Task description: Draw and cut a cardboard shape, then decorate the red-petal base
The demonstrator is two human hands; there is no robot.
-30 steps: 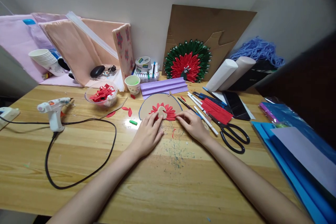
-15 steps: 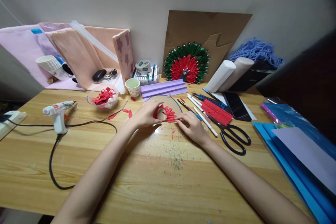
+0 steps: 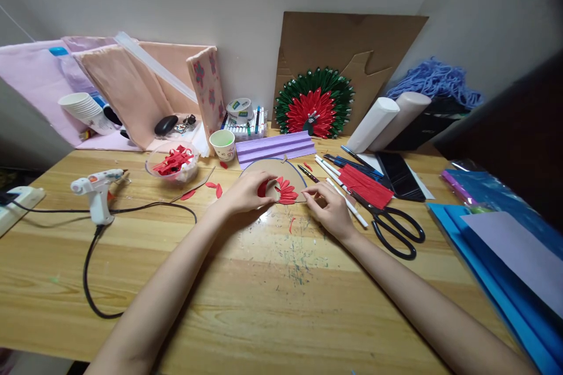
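Red paper petals (image 3: 288, 190) fan out over part of a round piece of cardboard (image 3: 290, 171) with a dark blue outline, near the middle of the table. My left hand (image 3: 250, 192) grips the cardboard from the left, its thumb and fingers curved around the petals and covering some of them. Just right of the petals, my right hand (image 3: 328, 208) is closed in a pinch by the cardboard's edge. Whatever lies between those fingertips is too small to make out. A loose red scrap (image 3: 291, 224) lies on the wood below.
At left are a hot glue gun (image 3: 99, 193) with its cord and a bowl (image 3: 171, 164) of red strips. Black-handled scissors (image 3: 398, 231), markers (image 3: 347, 202) and red crepe paper (image 3: 366, 184) lie at right. A finished red-and-green paper peacock (image 3: 313, 104) leans at the back.
My right hand has drawn back slightly to the right, away from the petals. My left hand keeps its grip on the cardboard.
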